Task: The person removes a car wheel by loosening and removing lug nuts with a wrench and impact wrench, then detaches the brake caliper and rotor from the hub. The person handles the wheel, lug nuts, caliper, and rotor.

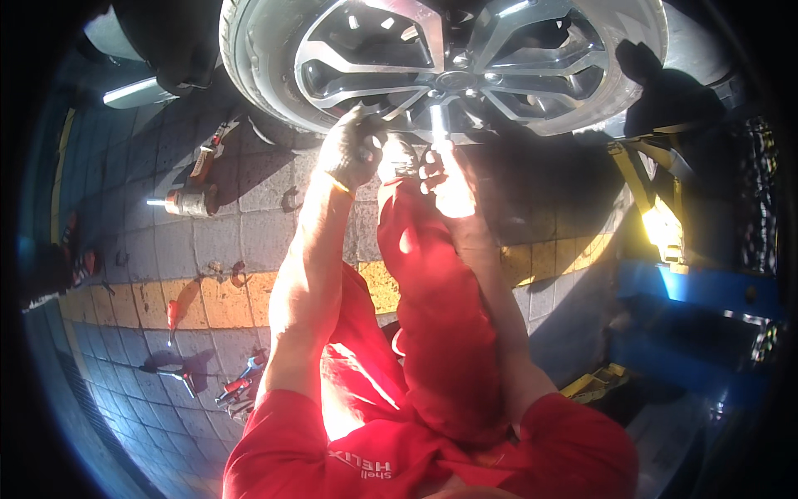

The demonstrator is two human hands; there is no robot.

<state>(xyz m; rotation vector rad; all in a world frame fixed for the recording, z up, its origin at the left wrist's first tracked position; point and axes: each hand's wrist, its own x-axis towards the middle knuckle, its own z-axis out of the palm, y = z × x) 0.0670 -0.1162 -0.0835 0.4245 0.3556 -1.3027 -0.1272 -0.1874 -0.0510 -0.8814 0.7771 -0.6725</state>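
Note:
A car wheel (449,58) with a silver alloy rim and dark tyre fills the top of the view. My left hand (353,150), dark with grime, is raised to the lower spokes near the hub, fingers curled around something I cannot make out. My right hand (445,179) grips a bright metal tool (438,125) that points up into the hub area. Strong sunlight washes out the right hand. My knees in red trousers (432,316) are below both hands.
A cylindrical power tool (187,202) and an orange-handled tool (208,154) lie on the paved floor at left. Several hand tools (237,387) lie by my left elbow. A yellow painted stripe (199,303) crosses the paving. A blue lift arm (706,287) stands at right.

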